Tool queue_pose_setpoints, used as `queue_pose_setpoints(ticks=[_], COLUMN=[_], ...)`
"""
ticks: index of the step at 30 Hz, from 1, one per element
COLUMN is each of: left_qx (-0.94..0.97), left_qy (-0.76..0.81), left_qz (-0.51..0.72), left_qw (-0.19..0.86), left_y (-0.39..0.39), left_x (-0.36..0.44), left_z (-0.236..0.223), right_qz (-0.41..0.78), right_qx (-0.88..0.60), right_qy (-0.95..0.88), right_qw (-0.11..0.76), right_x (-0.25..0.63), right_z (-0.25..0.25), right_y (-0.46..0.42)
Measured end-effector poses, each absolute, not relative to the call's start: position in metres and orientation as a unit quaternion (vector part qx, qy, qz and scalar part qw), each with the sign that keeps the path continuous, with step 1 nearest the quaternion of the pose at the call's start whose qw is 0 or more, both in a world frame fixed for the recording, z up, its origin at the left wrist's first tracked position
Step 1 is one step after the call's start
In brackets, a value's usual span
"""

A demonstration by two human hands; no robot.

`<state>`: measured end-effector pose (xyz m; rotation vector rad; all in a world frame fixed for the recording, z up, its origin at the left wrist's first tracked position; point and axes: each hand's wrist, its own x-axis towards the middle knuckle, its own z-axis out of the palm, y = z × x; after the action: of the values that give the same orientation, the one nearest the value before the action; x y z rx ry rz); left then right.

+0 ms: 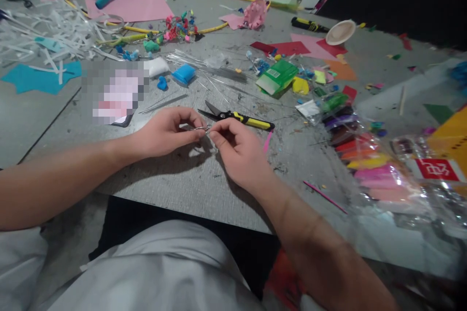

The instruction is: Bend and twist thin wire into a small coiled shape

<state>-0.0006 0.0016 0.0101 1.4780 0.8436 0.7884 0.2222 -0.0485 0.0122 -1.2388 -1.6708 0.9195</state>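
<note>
Both hands meet over the near part of the grey table (pixel 171 175). Between the thumb and fingers of my left hand (pixel 171 129) is a short piece of thin silvery wire (pixel 199 129). My right hand (pixel 239 148) pinches the other end of this wire, its fingertips close to those of the left. Most of the wire is hidden by the fingers. Just behind my right hand lie black and yellow scissors (pixel 237 117) with their blades apart. Several loose straight wires (pixel 164 103) rest on the table behind my left hand.
A phone (pixel 122 97), partly blurred out, lies at the left, near a blue clay packet (pixel 183 74). A green packet (pixel 278 77) and bagged coloured clay (pixel 379 175) are at the right. White paper shreds (pixel 47 34) pile up far left. A pink stick (pixel 324 197) lies near the front edge.
</note>
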Motion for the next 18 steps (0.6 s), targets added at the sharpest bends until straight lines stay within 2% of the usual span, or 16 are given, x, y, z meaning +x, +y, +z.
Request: queue_pose_setpoints(ticks=[3,6,18], left_qx=[0.599,0.562,0.462], left_qy=[0.359,0.356,0.279], left_qz=[0.339,0.335,0.192], left_qw=[0.631,0.667,0.820], left_y=[0.001,0.002,0.007], left_x=[0.000,0.000,-0.006], left_z=[0.010,0.011,0.010], right_qz=[0.248,0.202,0.276], right_qx=[-0.465,-0.434,-0.324], right_qy=[-0.736,-0.778,-0.851], right_qw=[0.426,0.407,0.308], right_x=[0.227,0.235,0.248], right_z=[0.010,0.009,0.018], right_y=[-0.046,-0.042,-0.036])
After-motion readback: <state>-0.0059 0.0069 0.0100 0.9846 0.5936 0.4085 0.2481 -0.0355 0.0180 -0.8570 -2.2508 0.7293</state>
